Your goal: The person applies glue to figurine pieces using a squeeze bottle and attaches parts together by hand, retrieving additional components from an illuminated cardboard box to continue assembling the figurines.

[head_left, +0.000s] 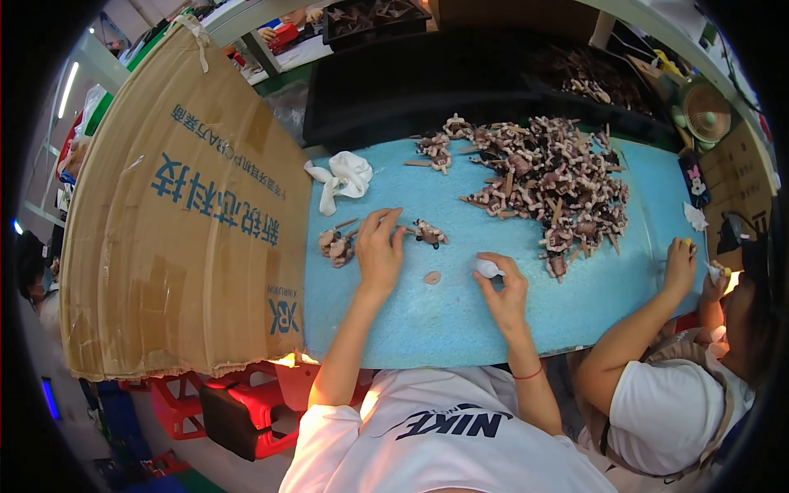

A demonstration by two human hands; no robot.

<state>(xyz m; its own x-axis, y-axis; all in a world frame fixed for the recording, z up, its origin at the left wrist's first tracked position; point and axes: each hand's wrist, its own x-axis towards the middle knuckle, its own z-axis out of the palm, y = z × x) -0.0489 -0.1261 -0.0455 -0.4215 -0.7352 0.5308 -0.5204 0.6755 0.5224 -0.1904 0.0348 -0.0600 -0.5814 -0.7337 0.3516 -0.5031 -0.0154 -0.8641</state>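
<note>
My right hand (509, 296) is closed around a small white squeeze bottle (488, 269), its rounded end pointing left over the blue table mat. My left hand (380, 253) rests on the mat with fingers stretched forward and thumb apart; nothing shows between them. Just right of its fingertips lies a small brown and beige figurine (428, 234); whether they touch is unclear. A flat beige disc-like piece (432, 278) lies between my hands. Left of my left hand is a small group of beige figurine parts (335, 246), partly hidden by it.
A large heap of figurines (546, 177) covers the far right of the blue mat (460, 329). Crumpled white tissue (341, 179) lies far left. A tall cardboard sheet (189, 214) walls the left side. Black trays (427, 82) stand behind. A co-worker's hand (680, 263) is at right.
</note>
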